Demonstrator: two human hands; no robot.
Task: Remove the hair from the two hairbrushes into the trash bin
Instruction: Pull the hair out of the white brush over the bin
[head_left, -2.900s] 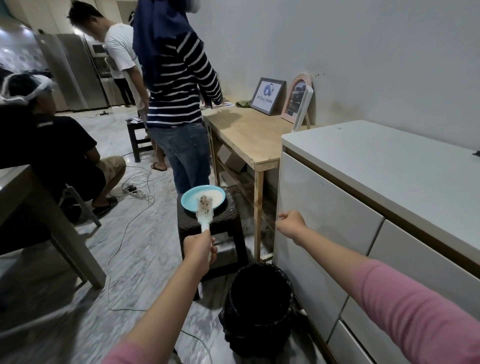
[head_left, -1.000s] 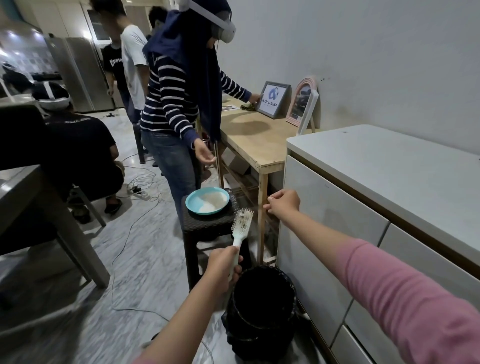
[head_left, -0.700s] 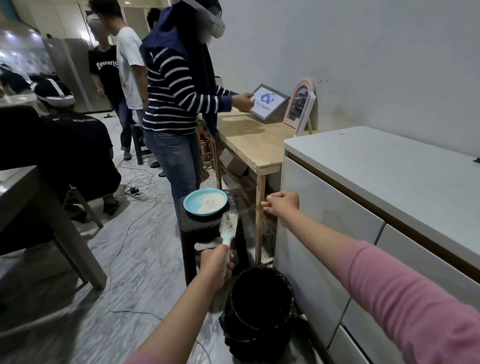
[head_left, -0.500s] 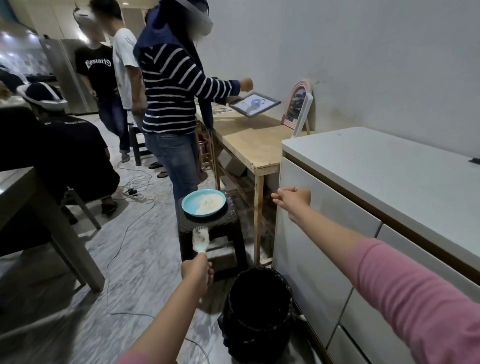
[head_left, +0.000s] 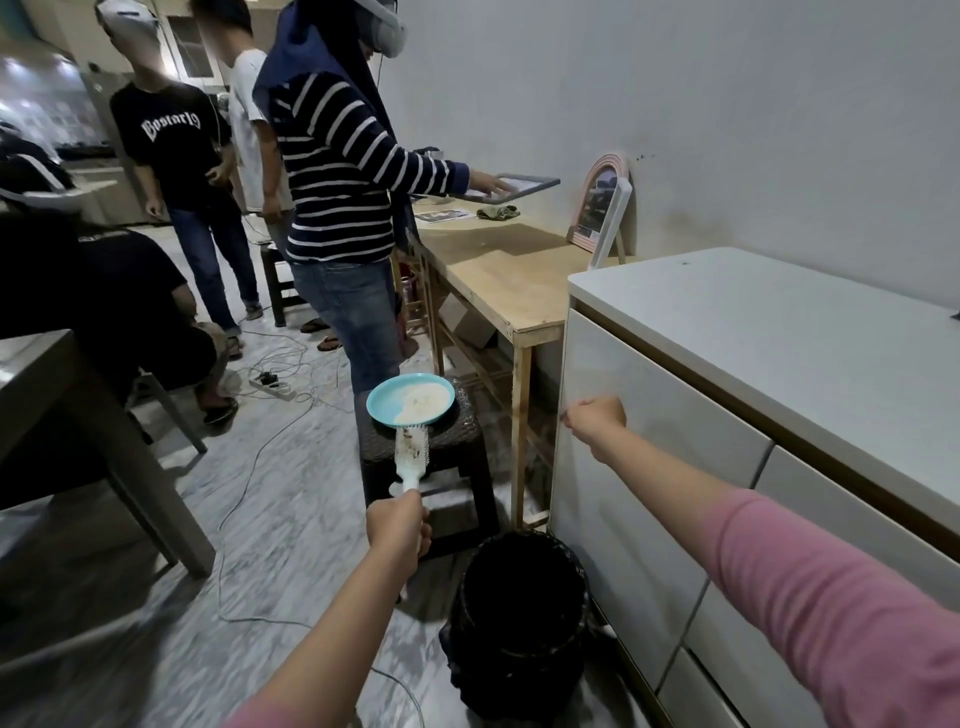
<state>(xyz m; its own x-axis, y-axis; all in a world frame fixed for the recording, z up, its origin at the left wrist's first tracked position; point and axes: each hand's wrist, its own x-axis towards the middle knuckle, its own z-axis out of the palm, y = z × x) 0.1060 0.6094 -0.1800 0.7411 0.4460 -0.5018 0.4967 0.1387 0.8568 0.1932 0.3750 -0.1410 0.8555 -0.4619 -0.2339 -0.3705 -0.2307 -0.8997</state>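
While the left hand (head_left: 397, 525) grips a white hairbrush (head_left: 411, 453) beyond the black trash bin (head_left: 519, 623), the right hand (head_left: 595, 417) is fisted; nothing on either carries legible writing.

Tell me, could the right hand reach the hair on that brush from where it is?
Probably yes. The right hand is closed, apart from the hairbrush held upright by the left hand, with nothing between them.
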